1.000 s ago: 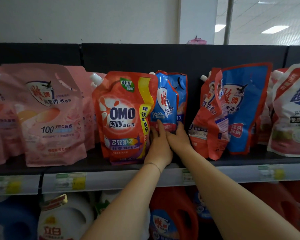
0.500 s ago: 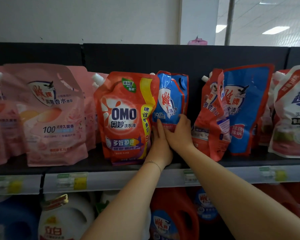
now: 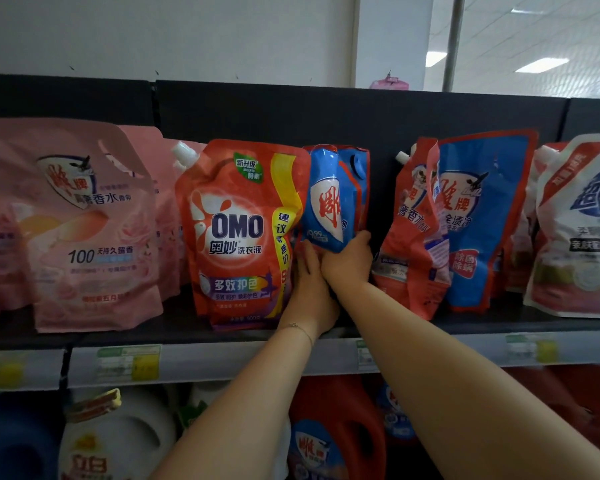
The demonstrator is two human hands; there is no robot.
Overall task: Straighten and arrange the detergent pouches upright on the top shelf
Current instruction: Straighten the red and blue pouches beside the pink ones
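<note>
Right hand (image 3: 347, 268) grip on blue pouch (image 3: 326, 202), gap (image 3: 381, 195) rightward

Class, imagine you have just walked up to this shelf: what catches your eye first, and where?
The big red OMO pouch stands upright on the top shelf. Right of it, the right hand grips the bottom of a narrow blue pouch, the left hand flat beside it.

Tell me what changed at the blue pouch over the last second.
The right hand slid up the blue pouch and its fingers curled round the lower right edge, taking hold; the pouch's front now bulges forward. The left hand stayed flat against its lower left, beside the OMO pouch, which did not move.
</note>
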